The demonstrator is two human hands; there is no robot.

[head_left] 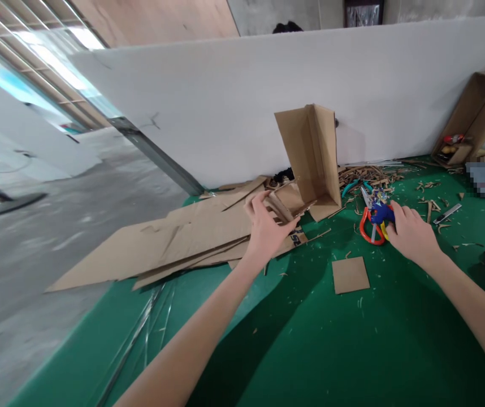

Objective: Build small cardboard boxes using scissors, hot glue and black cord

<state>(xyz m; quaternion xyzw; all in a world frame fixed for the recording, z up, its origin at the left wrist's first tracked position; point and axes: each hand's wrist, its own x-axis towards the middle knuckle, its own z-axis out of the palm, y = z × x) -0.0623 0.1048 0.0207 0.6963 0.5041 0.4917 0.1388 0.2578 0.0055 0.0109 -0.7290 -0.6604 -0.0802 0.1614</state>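
Observation:
My left hand point(264, 230) is closed around a small cardboard box point(282, 206), fingers along its far side and thumb along its near edge. The box sits just in front of a taller folded cardboard piece point(316, 161) standing upright. On the right, the fingers of my right hand point(412, 234) are wrapped round a blue glue gun point(381, 213) with a yellow part below; the palm hides much of its handle. Red-handled scissors point(366, 229) lie against the glue gun. Nearer to me, a flat cardboard square point(351, 275) lies between my hands.
Flat cardboard sheets point(191, 237) overhang the left edge of the green table point(293, 350). Cardboard scraps point(372, 174), teal-handled pliers point(348, 187) and a utility knife point(448, 213) lie to the right. A white panel point(225, 107) bounds the back; a cardboard box point(465, 110) stands far right.

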